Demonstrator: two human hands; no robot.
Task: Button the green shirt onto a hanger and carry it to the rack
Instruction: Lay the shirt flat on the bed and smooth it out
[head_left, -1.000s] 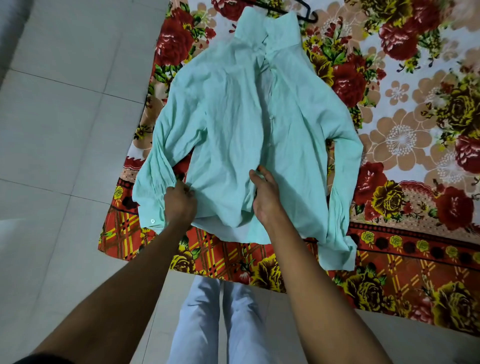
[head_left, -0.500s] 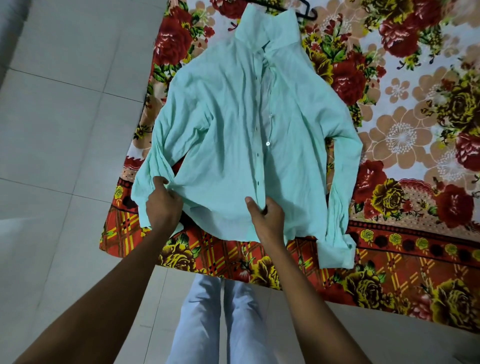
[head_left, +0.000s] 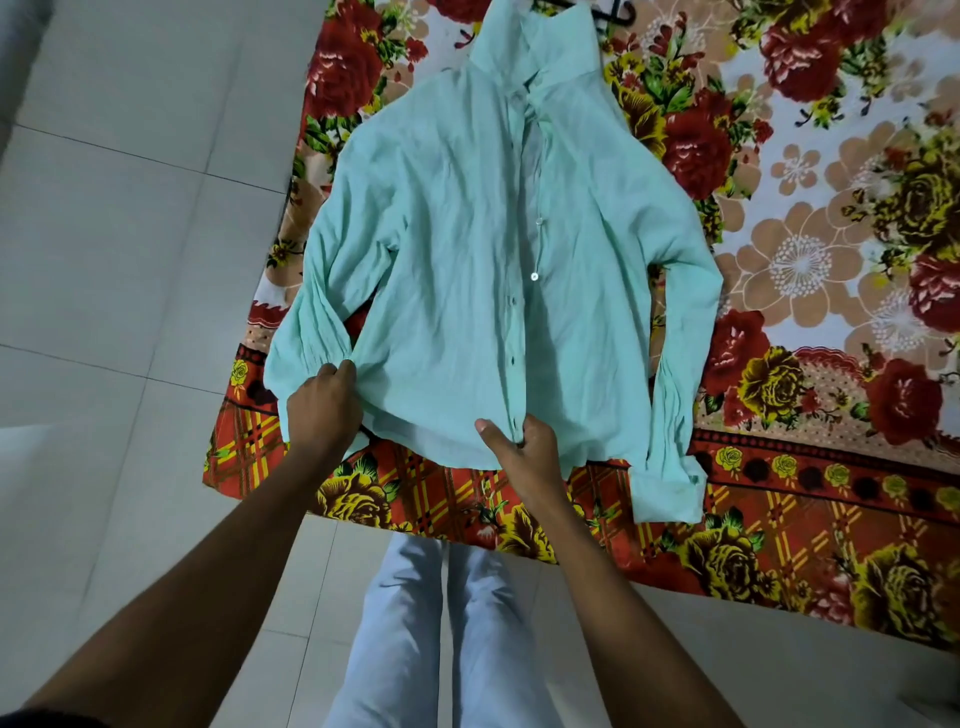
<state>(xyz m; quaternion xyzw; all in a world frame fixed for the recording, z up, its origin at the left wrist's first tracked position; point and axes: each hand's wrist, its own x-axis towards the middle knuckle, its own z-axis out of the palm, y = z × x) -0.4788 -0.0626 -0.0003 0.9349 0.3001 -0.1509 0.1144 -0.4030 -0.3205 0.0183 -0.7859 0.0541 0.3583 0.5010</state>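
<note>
Green shirt lies front-up and spread flat on the floral bedsheet, collar at the far end, hem at the near edge. Black hanger hook pokes out past the collar; the rest is hidden inside the shirt. Left hand has fingers curled around a bunch of fabric at the hem's left corner, next to the left sleeve. Right hand pinches the button placket at the hem, thumb on top, fingers tucked under. Lower buttons look fastened, upper placket gapes open. Person's light trousers visible below, on tiled floor.
</note>
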